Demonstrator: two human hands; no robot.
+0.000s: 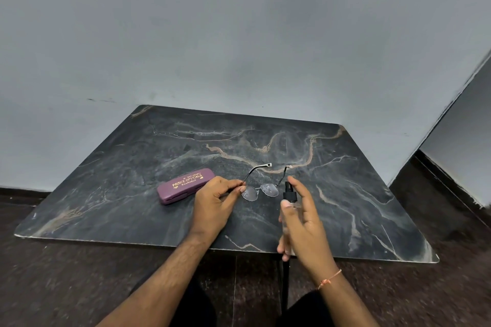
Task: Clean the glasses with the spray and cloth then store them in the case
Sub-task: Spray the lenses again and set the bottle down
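Note:
My left hand (216,202) pinches the left temple of thin metal-framed glasses (261,188), holding them above the dark marble table (358,194) with arms unfolded and pointing away. Droplets show on the lenses. My right hand (301,218) grips a small clear spray bottle with a black nozzle (287,192); the index finger rests on top of the nozzle, which points at the lenses. A closed maroon glasses case (186,185) with gold lettering lies on the table left of my left hand. No cloth is visible.
The table stands against a grey wall (239,34). Dark floor (53,273) surrounds it, and a table leg (284,284) shows below the front edge between my forearms. A thin thread bracelet circles my right wrist.

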